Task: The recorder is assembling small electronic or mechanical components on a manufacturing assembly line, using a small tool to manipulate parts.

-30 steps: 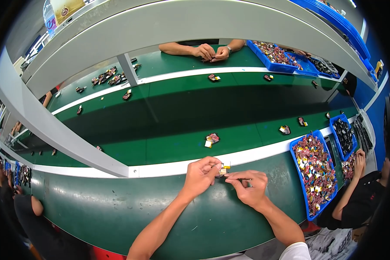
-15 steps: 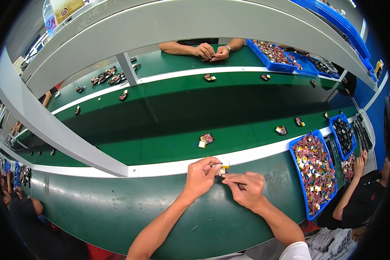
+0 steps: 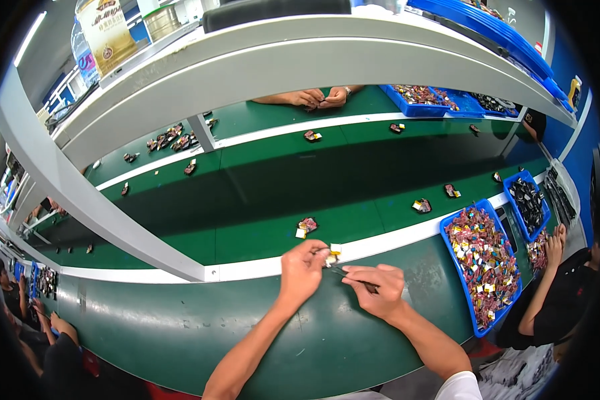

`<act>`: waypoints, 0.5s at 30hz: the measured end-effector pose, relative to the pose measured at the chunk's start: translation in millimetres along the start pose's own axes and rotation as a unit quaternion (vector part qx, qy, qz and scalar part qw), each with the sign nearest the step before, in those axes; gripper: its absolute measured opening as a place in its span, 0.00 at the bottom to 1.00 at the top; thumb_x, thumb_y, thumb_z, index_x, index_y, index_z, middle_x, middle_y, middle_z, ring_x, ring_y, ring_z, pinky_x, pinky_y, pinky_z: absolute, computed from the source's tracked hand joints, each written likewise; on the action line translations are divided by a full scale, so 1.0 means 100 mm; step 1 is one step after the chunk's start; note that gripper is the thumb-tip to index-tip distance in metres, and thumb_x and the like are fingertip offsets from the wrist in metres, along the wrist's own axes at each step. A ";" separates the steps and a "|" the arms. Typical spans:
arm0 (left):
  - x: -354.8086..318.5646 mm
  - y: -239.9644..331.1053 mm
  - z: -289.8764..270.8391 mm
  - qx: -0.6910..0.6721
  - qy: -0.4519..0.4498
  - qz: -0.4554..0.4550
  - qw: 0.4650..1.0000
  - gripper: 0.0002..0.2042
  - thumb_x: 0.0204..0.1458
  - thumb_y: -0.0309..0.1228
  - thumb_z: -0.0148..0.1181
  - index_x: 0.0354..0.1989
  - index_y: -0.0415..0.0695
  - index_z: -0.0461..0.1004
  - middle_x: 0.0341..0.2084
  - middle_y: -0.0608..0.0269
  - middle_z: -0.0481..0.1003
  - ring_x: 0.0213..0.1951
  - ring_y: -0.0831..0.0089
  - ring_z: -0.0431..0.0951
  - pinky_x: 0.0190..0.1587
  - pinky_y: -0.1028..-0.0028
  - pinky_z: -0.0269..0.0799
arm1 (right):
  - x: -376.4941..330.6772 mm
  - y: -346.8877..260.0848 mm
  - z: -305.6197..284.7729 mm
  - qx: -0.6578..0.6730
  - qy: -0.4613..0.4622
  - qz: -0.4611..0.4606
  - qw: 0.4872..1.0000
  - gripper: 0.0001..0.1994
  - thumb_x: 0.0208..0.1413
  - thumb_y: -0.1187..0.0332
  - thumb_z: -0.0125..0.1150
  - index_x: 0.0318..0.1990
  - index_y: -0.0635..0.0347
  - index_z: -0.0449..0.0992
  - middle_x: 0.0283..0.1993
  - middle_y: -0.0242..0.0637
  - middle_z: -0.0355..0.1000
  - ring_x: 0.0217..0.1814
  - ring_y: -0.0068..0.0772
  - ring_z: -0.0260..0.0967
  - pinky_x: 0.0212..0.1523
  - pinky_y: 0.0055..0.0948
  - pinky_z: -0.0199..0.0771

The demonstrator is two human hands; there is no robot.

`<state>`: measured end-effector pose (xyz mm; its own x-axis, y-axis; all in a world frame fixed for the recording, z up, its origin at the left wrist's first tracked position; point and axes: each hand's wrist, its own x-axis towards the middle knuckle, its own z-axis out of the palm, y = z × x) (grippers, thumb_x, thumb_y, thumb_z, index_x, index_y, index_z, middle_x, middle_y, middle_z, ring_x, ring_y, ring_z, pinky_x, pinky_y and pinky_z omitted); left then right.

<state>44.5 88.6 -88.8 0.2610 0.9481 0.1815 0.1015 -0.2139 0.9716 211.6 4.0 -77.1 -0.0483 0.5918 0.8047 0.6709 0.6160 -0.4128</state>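
Observation:
My left hand (image 3: 300,270) pinches a small electronic part (image 3: 335,253) with yellow and white pieces, just above the near edge of the white rail. Close to its right, my right hand (image 3: 381,291) grips dark tweezers (image 3: 369,287) whose tips point left toward the part. A narrow gap seems to lie between the tips and the part. Fine detail of the part is too small to make out. Beyond my left hand, a similar part bundle (image 3: 306,227) with pink wires and a white tag lies on the green belt (image 3: 260,233).
At my right stands a blue bin (image 3: 481,267) heaped with similar parts, with a smaller blue bin (image 3: 527,205) of black pieces behind it. A grey post (image 3: 113,207) and shelf beam (image 3: 300,63) cross ahead. A co-worker's hands (image 3: 320,99) work opposite; others sit left and right.
My view has tilted up slightly. The tweezers' tips have drawn a little away from the part in my left hand. Bundles on the belt appear shifted slightly left.

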 end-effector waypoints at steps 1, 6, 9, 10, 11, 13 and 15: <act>0.06 0.06 -0.06 -0.008 0.021 -0.017 1.000 0.03 0.55 0.19 0.62 0.36 0.34 0.79 0.22 0.61 0.79 0.24 0.82 0.76 0.28 0.78 0.71 | 0.02 0.00 -0.03 -0.003 0.027 0.006 1.000 0.08 0.42 0.79 0.74 0.30 0.57 0.82 0.33 0.31 0.83 0.19 0.21 0.72 0.18 0.21 0.56; 0.81 0.01 -0.49 0.047 0.119 -0.040 0.991 0.05 0.56 0.22 0.59 0.35 0.33 0.79 0.23 0.58 0.81 0.24 0.77 0.79 0.26 0.75 0.73 | 0.00 0.04 -0.11 0.001 0.054 0.039 0.998 0.07 0.42 0.80 0.74 0.28 0.59 0.82 0.32 0.35 0.83 0.18 0.21 0.72 0.18 0.19 0.58; 1.05 -0.28 -0.91 0.122 0.182 0.007 0.976 0.06 0.56 0.23 0.59 0.32 0.31 0.78 0.25 0.51 0.81 0.17 0.71 0.76 0.21 0.71 0.70 | 0.04 -0.01 -0.04 0.016 0.064 0.012 0.998 0.08 0.40 0.81 0.74 0.28 0.60 0.81 0.33 0.37 0.84 0.11 0.17 0.58 0.17 0.18 0.57; 1.09 -0.42 -1.04 0.216 0.197 0.041 0.955 0.07 0.56 0.26 0.60 0.31 0.32 0.77 0.26 0.49 0.81 0.23 0.65 0.80 0.25 0.69 0.73 | 0.06 -0.02 -0.03 0.020 0.066 0.005 0.998 0.08 0.40 0.81 0.74 0.28 0.60 0.81 0.33 0.37 0.84 0.11 0.17 0.58 0.17 0.18 0.57; 1.10 -0.35 -1.01 0.305 0.202 0.072 0.928 0.09 0.57 0.29 0.60 0.30 0.34 0.77 0.28 0.48 0.80 0.29 0.58 0.83 0.29 0.67 0.76 | 0.04 0.00 -0.05 0.014 0.069 0.010 0.997 0.09 0.40 0.81 0.74 0.28 0.60 0.81 0.33 0.37 0.84 0.11 0.17 0.58 0.17 0.18 0.57; 1.11 -0.23 -0.93 0.433 0.221 0.079 0.870 0.09 0.57 0.30 0.61 0.30 0.35 0.77 0.31 0.48 0.80 0.32 0.56 0.83 0.32 0.65 0.77 | 0.03 0.04 -0.09 0.004 0.067 0.016 0.998 0.09 0.39 0.81 0.74 0.28 0.60 0.81 0.33 0.36 0.84 0.11 0.16 0.57 0.17 0.18 0.57; 1.09 0.00 -0.82 0.562 0.223 0.083 0.792 0.05 0.55 0.30 0.62 0.35 0.42 0.79 0.39 0.54 0.77 0.36 0.54 0.82 0.37 0.61 0.79 | 0.02 0.05 -0.10 0.002 0.065 0.017 0.998 0.09 0.39 0.81 0.74 0.28 0.60 0.81 0.33 0.36 0.84 0.11 0.16 0.57 0.17 0.18 0.57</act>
<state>-5.8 211.1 -56.9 0.0208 0.8202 0.5717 0.9572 -0.1815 0.2256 222.1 3.6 -73.3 0.0724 0.5401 0.8385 0.6669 0.5989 -0.4434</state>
